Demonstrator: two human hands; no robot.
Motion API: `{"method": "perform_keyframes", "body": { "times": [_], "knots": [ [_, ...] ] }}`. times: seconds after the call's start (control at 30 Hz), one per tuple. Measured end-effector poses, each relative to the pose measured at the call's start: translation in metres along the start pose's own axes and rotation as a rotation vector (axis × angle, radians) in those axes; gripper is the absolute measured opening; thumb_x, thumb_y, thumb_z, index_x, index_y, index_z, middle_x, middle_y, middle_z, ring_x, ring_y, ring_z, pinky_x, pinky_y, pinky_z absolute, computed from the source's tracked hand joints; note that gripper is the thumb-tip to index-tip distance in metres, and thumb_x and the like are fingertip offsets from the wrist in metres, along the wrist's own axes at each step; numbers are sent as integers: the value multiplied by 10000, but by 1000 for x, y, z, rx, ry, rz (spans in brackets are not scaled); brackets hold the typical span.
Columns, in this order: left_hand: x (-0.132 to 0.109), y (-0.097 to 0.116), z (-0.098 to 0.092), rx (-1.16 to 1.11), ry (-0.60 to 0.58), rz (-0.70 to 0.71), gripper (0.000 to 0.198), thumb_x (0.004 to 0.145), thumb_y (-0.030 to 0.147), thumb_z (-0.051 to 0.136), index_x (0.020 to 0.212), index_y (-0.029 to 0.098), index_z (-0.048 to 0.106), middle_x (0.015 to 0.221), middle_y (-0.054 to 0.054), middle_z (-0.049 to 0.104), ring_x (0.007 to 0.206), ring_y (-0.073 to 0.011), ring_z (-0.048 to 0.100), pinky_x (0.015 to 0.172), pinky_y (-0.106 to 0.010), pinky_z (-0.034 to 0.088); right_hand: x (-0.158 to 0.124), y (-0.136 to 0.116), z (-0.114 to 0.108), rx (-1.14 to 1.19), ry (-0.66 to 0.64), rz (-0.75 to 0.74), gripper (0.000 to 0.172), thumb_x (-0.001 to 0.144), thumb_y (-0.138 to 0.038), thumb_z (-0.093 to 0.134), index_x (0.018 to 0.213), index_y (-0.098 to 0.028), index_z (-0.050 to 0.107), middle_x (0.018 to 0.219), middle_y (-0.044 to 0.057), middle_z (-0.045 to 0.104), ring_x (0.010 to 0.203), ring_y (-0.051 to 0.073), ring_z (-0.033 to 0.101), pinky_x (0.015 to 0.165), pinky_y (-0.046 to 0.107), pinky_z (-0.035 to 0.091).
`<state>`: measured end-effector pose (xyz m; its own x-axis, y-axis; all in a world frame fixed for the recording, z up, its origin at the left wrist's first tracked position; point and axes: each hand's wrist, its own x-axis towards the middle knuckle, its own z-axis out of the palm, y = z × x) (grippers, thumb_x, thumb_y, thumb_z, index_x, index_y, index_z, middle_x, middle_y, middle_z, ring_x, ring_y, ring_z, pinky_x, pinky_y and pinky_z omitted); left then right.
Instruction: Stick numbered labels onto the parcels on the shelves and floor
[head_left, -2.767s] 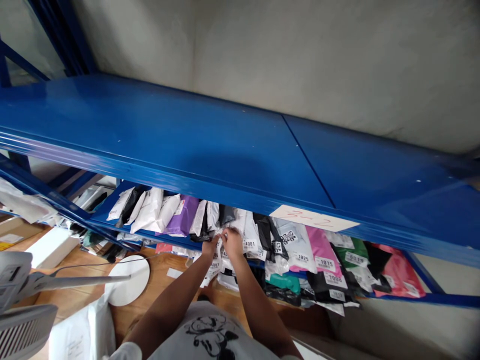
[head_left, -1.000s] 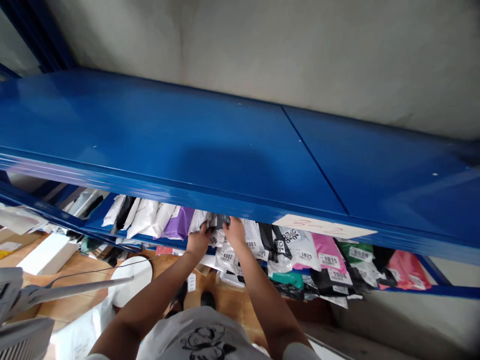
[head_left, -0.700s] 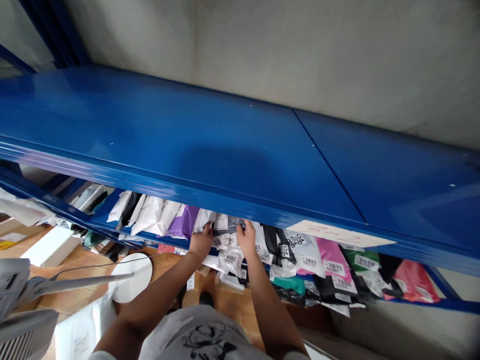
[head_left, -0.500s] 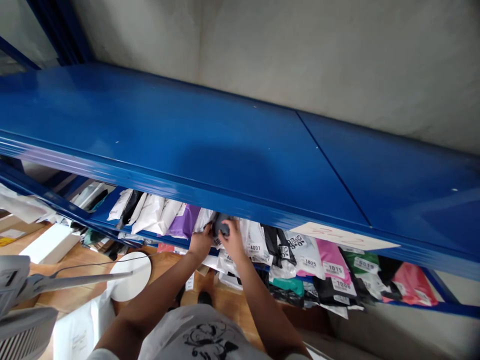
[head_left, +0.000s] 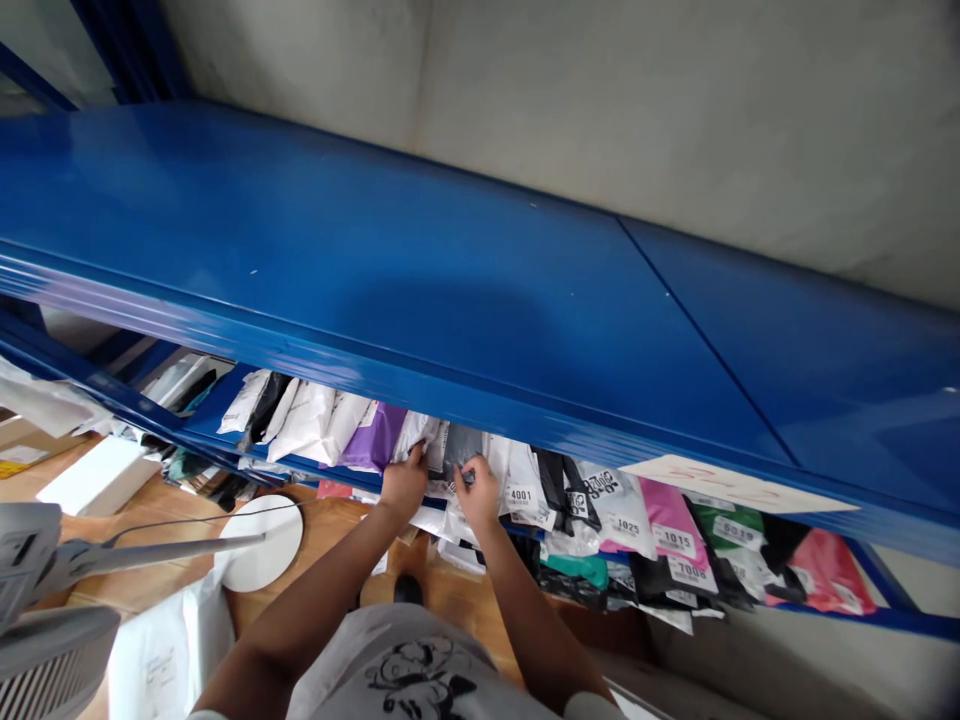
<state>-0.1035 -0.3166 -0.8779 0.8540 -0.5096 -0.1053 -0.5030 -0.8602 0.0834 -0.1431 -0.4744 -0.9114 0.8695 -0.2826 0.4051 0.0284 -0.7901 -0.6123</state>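
grey parcel (head_left: 459,447) stands upright in the row under our big blue shelf (head_left: 420,290), long axis pointing up into shadow. neighbours' labels read 4001 (head_left: 520,494), 1025 (head_left: 624,526), 1015 (head_left: 673,540). our left hand (head_left: 405,485) lies loose-fingered on a white bag (head_left: 415,433); our right hand (head_left: 478,492) pinches the grey parcel's lower edge.

Top shelf (head_left: 450,290): blue; a paper label (head_left: 739,485) is stuck on its edge.
Pink parcel (head_left: 660,510): stood just below the label.
White disc (head_left: 262,540): laid on the floor (head_left: 330,545).
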Motion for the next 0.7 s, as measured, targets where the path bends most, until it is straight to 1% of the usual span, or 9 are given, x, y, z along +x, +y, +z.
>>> {"method": "perform_keyframes", "body": {
  "times": [0.1, 0.2, 0.27, 0.33, 0.37, 0.43, 0.53, 0.63, 0.7],
  "knots": [
    [0, -1, 2, -5, 6, 8, 443, 933, 107, 351, 1351, 95, 495, 1455, -231, 327, 778, -230, 666, 618, -361, 541, 7, -1, -11, 32, 42, -27, 164, 875, -293, 460, 731, -225, 418, 649, -21, 479, 549, 144, 496, 534, 233, 392],
    [0, -2, 4, -9, 12, 11, 434, 935, 111, 363, 1347, 95, 496, 1461, -229, 319, 802, -233, 666, 616, -356, 543, 8, -9, -20, 52, 73, -80, 158, 875, -300, 489, 742, -215, 486, 691, 1, 551, 645, 162, 562, 629, 253, 449],
    [0, -1, 5, -9, 17, 5, 442, 937, 109, 363, 1363, 101, 478, 1459, -230, 322, 815, -232, 667, 613, -348, 543, 3, -17, -18, 50, 139, -86, 168, 908, -294, 463, 800, -198, 548, 769, 35, 605, 751, 182, 599, 717, 281, 470],
    [0, -2, 6, -10, 21, 1, 452, 938, 103, 362, 1379, 110, 462, 1456, -230, 326, 810, -224, 669, 616, -343, 545, -6, -26, -10, 41, 229, -65, 202, 942, -274, 426, 896, -170, 593, 853, 76, 632, 835, 198, 609, 775, 305, 472],
    [0, -2, 6, -11, 23, 2, 451, 939, 104, 366, 1379, 114, 461, 1455, -228, 329, 803, -219, 670, 618, -341, 546, -12, -30, -5, 34, 239, -60, 218, 949, -269, 424, 957, -152, 607, 897, 95, 639, 866, 205, 612, 791, 312, 473],
    [0, -2, 6, -16, 22, 10, 435, 936, 130, 403, 1364, 113, 479, 1452, -224, 338, 783, -213, 671, 615, -337, 550, -24, -36, 5, -18, 135, -71, 260, 937, -257, 453, 1092, -119, 610, 970, 122, 645, 889, 216, 616, 790, 314, 480],
    [1, -3, 4, -25, 20, 29, 433, 922, 165, 456, 1349, 103, 494, 1448, -219, 349, 766, -215, 673, 601, -338, 554, -37, -44, 9, -235, -171, -88, 365, 876, -202, 531, 1219, -96, 590, 991, 145, 646, 917, 253, 601, 800, 344, 480],
    [1, -4, 4, -29, 26, 34, 440, 920, 119, 414, 1353, 98, 490, 1456, -219, 342, 766, -220, 676, 596, -341, 555, -38, -53, -5, -438, -386, -113, 290, 838, -187, 602, 1118, -149, 667, 893, 125, 648, 987, 307, 553, 855, 406, 449],
    [2, -5, 5, -31, 28, 33, 439, 921, 98, 387, 1346, 96, 497, 1459, -222, 339, 765, -222, 677, 594, -344, 555, -32, -59, -17, -474, -455, -124, 250, 848, -229, 625, 1091, -198, 678, 854, 104, 638, 976, 316, 547, 838, 418, 447]
  ]
}}
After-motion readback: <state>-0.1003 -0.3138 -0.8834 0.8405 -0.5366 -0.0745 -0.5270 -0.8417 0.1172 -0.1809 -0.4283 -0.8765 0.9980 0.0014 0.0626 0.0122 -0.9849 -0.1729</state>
